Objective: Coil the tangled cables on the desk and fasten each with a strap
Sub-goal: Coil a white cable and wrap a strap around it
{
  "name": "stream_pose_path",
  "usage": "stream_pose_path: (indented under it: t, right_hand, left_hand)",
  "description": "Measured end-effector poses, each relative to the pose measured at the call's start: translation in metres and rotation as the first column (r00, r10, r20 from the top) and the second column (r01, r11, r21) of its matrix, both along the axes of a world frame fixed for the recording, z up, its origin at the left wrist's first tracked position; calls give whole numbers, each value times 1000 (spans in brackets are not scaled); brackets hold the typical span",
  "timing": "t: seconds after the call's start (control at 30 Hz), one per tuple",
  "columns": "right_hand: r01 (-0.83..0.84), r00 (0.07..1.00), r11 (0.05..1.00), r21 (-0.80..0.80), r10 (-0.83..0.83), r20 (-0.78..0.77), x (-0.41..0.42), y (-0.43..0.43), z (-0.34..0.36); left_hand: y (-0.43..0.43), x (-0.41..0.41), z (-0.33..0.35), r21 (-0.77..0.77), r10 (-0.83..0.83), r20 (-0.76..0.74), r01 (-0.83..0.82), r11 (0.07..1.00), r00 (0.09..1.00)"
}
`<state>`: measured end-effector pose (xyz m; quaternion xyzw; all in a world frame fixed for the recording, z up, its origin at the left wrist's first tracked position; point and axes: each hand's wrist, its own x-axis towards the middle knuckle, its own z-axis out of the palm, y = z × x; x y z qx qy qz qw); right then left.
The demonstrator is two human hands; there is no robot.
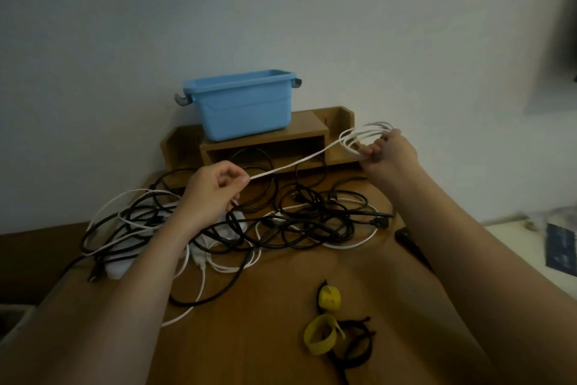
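Toward two o'clock in the head view, the right hand (392,153) grips a small bundle of loops (356,138) made from a thin white cable (296,163). Its fingers (371,151) are curled round the gathered turns. From there the cable runs taut, down toward nine o'clock, to the left hand (209,194). That hand pinches it between thumb and forefinger, with the other fingers loosely curled.

Below the pinch the cable drops into the tangle (290,222) of black and white leads across the middle of the counter (268,306). I cannot tell where its free end lies.

The white cable looks light, limp and smooth, so it should slide easily through a loose pinch. The loops will probably spring apart if the right hand slackens. The best hold looks to be where the turns cross, with the left hand taking the jacket close to the pile rather than any plug. Its tail seems to pass under heavier black leads, so a snag is likely, and lifting should serve better than tugging.

At five o'clock, near the counter's front edge, lie two yellow straps (321,334) and some black straps (356,350), well apart from both hands. They look soft and floppy, and are probably easiest picked up by one end.

At twelve o'clock a blue bin (243,107) sits on a wooden shelf (265,139).
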<state>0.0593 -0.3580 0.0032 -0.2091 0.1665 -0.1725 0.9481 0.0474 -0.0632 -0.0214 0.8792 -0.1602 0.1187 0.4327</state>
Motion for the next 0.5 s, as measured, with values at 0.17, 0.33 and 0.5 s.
stream_pose_path:
  t: [0.17,0.33,0.5]
  right_hand:
    - [15,998,1000,24,-14,-62,0,-4,-10]
    - [-212,973,859,-465,230,-19,-11,18,1]
    - [-280,866,312,-908,491,-98,-34,37,-1]
  left_hand:
    - [-14,-7,-3,323,111,119,-144,935,987]
    - [-23,-16,10,574,-104,-113,151,805,988]
    - [-28,-28,26,247,-393,-187,430,868,900]
